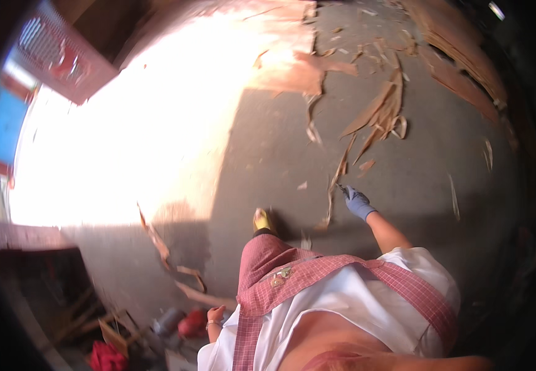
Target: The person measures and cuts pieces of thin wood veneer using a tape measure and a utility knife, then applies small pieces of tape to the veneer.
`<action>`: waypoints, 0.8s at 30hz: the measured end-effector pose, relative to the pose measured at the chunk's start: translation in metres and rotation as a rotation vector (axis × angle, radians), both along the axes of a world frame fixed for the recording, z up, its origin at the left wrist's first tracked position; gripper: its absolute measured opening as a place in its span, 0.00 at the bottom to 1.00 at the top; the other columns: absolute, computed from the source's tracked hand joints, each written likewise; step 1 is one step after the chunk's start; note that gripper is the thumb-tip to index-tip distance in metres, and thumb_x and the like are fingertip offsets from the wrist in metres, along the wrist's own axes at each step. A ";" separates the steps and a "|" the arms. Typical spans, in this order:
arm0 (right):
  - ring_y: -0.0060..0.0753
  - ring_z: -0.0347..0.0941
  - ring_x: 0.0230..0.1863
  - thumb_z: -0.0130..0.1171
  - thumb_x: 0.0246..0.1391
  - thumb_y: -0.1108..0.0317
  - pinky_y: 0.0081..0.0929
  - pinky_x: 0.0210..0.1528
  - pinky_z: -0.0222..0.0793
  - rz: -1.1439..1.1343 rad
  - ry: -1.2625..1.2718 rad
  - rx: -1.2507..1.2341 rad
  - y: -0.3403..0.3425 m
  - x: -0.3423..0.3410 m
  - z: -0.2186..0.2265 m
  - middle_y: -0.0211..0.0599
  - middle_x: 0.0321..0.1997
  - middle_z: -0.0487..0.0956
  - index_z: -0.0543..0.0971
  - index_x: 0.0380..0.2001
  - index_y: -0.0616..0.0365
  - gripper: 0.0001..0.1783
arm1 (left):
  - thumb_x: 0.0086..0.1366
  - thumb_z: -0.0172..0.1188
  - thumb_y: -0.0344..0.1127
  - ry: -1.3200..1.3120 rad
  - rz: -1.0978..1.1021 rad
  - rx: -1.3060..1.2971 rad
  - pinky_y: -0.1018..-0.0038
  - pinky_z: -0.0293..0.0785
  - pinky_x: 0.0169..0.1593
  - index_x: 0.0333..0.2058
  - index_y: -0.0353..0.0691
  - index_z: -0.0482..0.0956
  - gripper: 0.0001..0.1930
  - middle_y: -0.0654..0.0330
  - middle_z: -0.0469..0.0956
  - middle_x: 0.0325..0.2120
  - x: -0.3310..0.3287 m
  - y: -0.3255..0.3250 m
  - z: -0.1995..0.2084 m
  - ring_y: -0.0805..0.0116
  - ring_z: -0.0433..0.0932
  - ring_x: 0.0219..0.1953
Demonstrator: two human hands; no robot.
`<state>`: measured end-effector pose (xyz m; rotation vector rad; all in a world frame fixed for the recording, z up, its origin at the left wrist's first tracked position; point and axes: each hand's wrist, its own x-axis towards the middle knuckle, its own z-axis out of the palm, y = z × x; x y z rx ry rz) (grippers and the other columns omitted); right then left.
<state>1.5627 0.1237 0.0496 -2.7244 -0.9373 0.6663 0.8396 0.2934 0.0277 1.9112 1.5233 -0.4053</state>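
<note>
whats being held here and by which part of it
The gloved right hand grips a small dark tool by its near end; nothing shows in the left hand.

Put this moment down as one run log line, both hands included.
Right hand: gloved, holding small dark object | Left hand: at side, grip unclear | Floor: torn brown strips ahead, bright patch ahead-left

Red cloth (107, 357) (crumpled), blue panel (5, 127)
</note>
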 end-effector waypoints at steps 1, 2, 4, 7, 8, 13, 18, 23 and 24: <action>0.58 0.74 0.46 0.49 0.58 0.58 0.46 0.48 0.70 -0.051 -0.012 0.022 0.005 0.033 0.014 0.55 0.45 0.77 0.72 0.49 0.58 0.20 | 0.49 0.68 0.43 0.016 0.132 -0.012 0.67 0.76 0.37 0.34 0.30 0.82 0.20 0.51 0.81 0.27 0.047 0.052 -0.002 0.59 0.80 0.30; 0.58 0.74 0.47 0.49 0.58 0.58 0.46 0.49 0.70 -0.069 -0.034 0.052 0.018 0.063 0.026 0.55 0.46 0.77 0.71 0.50 0.58 0.21 | 0.48 0.68 0.44 0.019 0.297 -0.021 0.66 0.76 0.38 0.33 0.30 0.82 0.21 0.49 0.82 0.27 0.092 0.094 -0.006 0.57 0.81 0.31; 0.58 0.72 0.50 0.51 0.57 0.57 0.45 0.51 0.69 -0.159 -0.002 0.046 0.012 0.109 0.026 0.56 0.50 0.75 0.68 0.55 0.59 0.25 | 0.45 0.68 0.48 0.155 0.271 0.007 0.62 0.76 0.43 0.34 0.32 0.83 0.24 0.44 0.82 0.30 0.176 0.191 -0.009 0.50 0.82 0.36; 0.59 0.74 0.47 0.52 0.55 0.55 0.49 0.47 0.70 -0.344 -0.059 0.126 -0.019 0.167 -0.039 0.57 0.47 0.77 0.67 0.57 0.57 0.28 | 0.52 0.62 0.45 0.219 -0.649 0.310 0.63 0.77 0.41 0.32 0.33 0.82 0.18 0.44 0.81 0.30 0.364 0.341 -0.044 0.51 0.82 0.36; 0.58 0.75 0.46 0.51 0.55 0.51 0.47 0.46 0.71 -0.594 -0.046 -0.019 -0.095 0.176 -0.054 0.58 0.46 0.77 0.69 0.54 0.58 0.28 | 0.53 0.59 0.45 0.085 -0.041 0.018 0.63 0.77 0.36 0.30 0.32 0.81 0.18 0.44 0.81 0.28 0.498 0.371 -0.087 0.51 0.81 0.32; 0.58 0.75 0.39 0.49 0.58 0.50 0.46 0.39 0.71 -0.805 0.258 -0.139 -0.085 0.226 -0.016 0.59 0.40 0.77 0.72 0.47 0.57 0.24 | 0.54 0.63 0.44 -0.493 -0.423 0.219 0.64 0.76 0.46 0.42 0.37 0.80 0.20 0.47 0.81 0.38 0.901 0.475 0.009 0.55 0.79 0.45; 0.56 0.75 0.36 0.49 0.59 0.50 0.46 0.36 0.70 -0.913 0.352 -0.233 -0.067 0.314 -0.041 0.58 0.37 0.77 0.74 0.43 0.58 0.22 | 0.57 0.64 0.35 -0.901 -0.676 0.068 0.68 0.78 0.41 0.44 0.35 0.77 0.17 0.50 0.79 0.40 1.245 0.487 0.100 0.59 0.81 0.39; 0.54 0.75 0.32 0.49 0.60 0.50 0.45 0.32 0.70 -0.751 0.380 -0.242 0.009 0.520 -0.086 0.57 0.33 0.77 0.75 0.40 0.58 0.21 | 0.55 0.65 0.36 -0.784 -0.701 0.144 0.67 0.76 0.37 0.42 0.38 0.78 0.16 0.51 0.80 0.31 1.366 0.509 0.025 0.59 0.80 0.32; 0.53 0.75 0.32 0.49 0.60 0.50 0.45 0.31 0.70 -0.689 0.326 -0.205 0.035 0.585 -0.091 0.57 0.32 0.77 0.76 0.39 0.58 0.21 | 0.53 0.65 0.40 -0.694 -0.721 0.034 0.65 0.76 0.37 0.40 0.38 0.79 0.17 0.52 0.80 0.29 1.369 0.526 0.006 0.58 0.80 0.32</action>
